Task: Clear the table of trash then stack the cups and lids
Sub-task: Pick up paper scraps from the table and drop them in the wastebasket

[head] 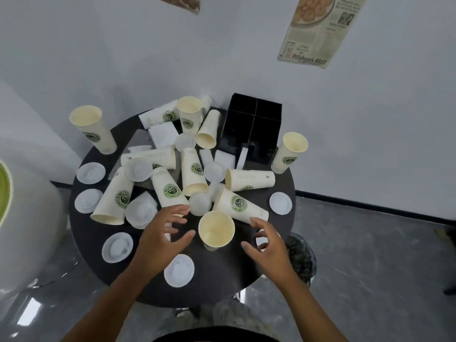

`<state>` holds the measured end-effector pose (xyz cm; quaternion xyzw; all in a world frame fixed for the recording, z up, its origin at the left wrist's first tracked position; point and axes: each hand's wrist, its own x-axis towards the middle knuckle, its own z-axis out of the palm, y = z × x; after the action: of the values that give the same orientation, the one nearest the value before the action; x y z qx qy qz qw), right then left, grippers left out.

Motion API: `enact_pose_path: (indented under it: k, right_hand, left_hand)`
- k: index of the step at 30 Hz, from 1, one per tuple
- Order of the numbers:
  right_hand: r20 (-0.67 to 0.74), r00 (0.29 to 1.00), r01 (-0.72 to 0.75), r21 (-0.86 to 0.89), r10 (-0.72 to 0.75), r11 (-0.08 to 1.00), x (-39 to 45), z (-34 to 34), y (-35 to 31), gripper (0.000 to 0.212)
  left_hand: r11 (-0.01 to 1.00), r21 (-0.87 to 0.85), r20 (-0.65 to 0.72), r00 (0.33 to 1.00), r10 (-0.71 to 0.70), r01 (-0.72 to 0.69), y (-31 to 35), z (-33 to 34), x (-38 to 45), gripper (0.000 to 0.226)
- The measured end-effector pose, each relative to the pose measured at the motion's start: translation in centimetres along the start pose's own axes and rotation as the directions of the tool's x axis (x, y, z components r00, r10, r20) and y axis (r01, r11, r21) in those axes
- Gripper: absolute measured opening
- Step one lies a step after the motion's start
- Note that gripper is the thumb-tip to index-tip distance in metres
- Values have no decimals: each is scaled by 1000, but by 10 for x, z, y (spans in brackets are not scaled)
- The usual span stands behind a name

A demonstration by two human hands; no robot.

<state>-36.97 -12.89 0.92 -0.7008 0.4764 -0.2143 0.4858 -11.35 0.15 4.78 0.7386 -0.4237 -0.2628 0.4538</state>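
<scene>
A round dark table (222, 275) is strewn with cream paper cups bearing green logos and with white lids. One cup (216, 229) stands upright near the front edge, between my hands. My left hand (164, 233) hovers just left of it with fingers spread, holding nothing. My right hand (267, 240) hovers just right of it, fingers apart, also holding nothing. Several cups lie tipped over in the middle, one of them (240, 204) just behind the upright cup. Lids (179, 270) lie around the rim. White napkins (162, 134) lie crumpled at the back.
A black divided organizer box (254, 124) stands at the table's back right. Upright cups stand at the back left (92, 129), the back middle (189, 114) and the right (291, 151). A white chair (27, 218) is at the left, a wall behind, grey floor around.
</scene>
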Motion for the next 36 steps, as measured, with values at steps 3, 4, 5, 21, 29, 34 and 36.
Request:
enact_pose_path:
  k: [3,4,5,21,29,34,36]
  right_hand:
    - [55,999,-4,7,4,1000,18,3,11,59]
    - [79,997,-4,12,3,1000,25,5,15,58]
    - [96,995,-4,17,3,1000,32,7,19,57]
    - [144,989,25,39,-30,999,75,44,44,55]
    - [54,999,7,73,-10,997,62,43,35,58]
    - [20,1000,-9,94,7,996,51,47,37,59]
    - [1,1000,-26,109,26,994,48,48,39,59]
  left_hand:
    - [997,69,-25,999,41,-39,-5,6,20,56]
    - [995,93,-30,999,40,-37,-8,9,26,54]
    - [994,107,-32,999,25,-22,-11,11,31,53]
    - [972,234,262,963,-55,-8,-54,54,82,56]
    - [928,358,460,884,-82,-100,-72,72,106,61]
    - [885,452,456,882,-117,-116,-83,82,107,65]
    - [891,437,459,883,-102,-124,-88,86,105,63]
